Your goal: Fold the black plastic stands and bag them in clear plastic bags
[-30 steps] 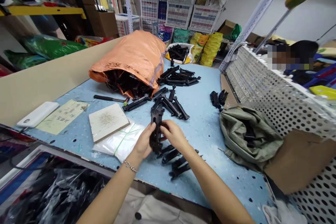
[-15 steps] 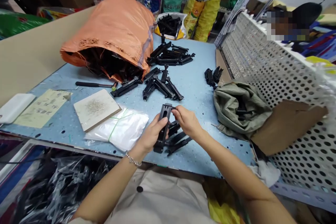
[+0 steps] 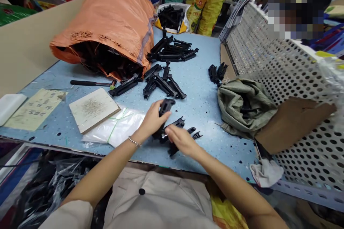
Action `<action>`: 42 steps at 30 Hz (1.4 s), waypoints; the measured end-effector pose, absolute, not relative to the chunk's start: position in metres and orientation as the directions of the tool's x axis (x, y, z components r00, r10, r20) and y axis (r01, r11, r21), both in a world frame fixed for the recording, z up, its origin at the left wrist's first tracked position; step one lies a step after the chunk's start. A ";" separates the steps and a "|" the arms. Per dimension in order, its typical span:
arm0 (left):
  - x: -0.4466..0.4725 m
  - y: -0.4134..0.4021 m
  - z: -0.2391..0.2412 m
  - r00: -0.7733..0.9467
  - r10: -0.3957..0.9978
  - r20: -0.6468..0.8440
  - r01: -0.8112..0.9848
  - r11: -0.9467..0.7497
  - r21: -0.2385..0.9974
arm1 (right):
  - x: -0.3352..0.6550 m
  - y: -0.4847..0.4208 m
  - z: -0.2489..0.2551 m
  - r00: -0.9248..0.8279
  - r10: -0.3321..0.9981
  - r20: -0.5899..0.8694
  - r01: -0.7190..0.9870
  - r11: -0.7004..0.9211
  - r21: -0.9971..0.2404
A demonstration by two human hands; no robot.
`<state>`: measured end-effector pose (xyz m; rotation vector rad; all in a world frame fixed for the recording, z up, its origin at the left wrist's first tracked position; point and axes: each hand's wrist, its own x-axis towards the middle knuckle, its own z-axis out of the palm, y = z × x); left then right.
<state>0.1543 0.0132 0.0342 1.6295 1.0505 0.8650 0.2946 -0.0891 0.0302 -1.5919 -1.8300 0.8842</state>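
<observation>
My left hand is closed round a long black plastic part, holding it low over the blue table. My right hand reaches down onto a small pile of black parts near the table's front edge, fingers curled over them; whether it grips one is hidden. Beyond my hands lies a loose cluster of black parts.
An orange sack spilling black parts lies at the back left. A green cloth bag and cardboard sit on the right by a perforated metal panel. A tile, plastic bags, paper and a screwdriver lie left.
My left hand lowered the black part from upright toward the table. My right hand let go of it and dropped onto the pile in front. The camera tilted downward.
</observation>
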 end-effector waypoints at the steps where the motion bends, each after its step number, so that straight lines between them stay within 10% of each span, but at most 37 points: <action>1: 0.155 0.020 0.029 0.356 0.932 0.071 0.283 -0.180 0.942 | 0.305 -0.073 0.030 -0.092 0.996 0.002 0.621 0.059 -0.782; 8: 0.162 -0.012 -0.012 0.401 0.912 -0.090 0.385 -0.079 0.919 | 0.370 0.047 0.025 0.415 0.909 -0.034 0.496 -0.258 -0.829; 13: 0.158 -0.023 -0.012 0.370 0.928 -0.042 0.304 -0.078 0.949 | 0.377 0.041 0.020 0.326 0.925 -0.197 0.290 -0.297 -0.910; 19: 0.177 0.000 0.035 0.471 0.868 -0.155 -0.378 0.358 0.854 | 0.342 -0.044 0.019 -0.074 0.950 -0.303 -0.077 -0.309 -0.948; 23: 0.180 -0.006 0.054 0.543 0.807 -0.231 -0.428 0.503 0.751 | 0.341 -0.061 0.041 0.137 0.989 -0.063 0.299 -0.102 -0.949; 27: 0.176 -0.023 0.061 0.642 0.700 -0.314 -0.320 0.617 0.719 | 0.351 -0.041 0.064 0.057 0.927 0.372 0.788 0.187 -0.586; 42: 0.171 -0.017 0.055 0.473 0.818 -0.326 -0.234 0.474 0.849 | 0.293 -0.100 0.043 -0.195 0.952 0.235 0.701 0.303 -0.646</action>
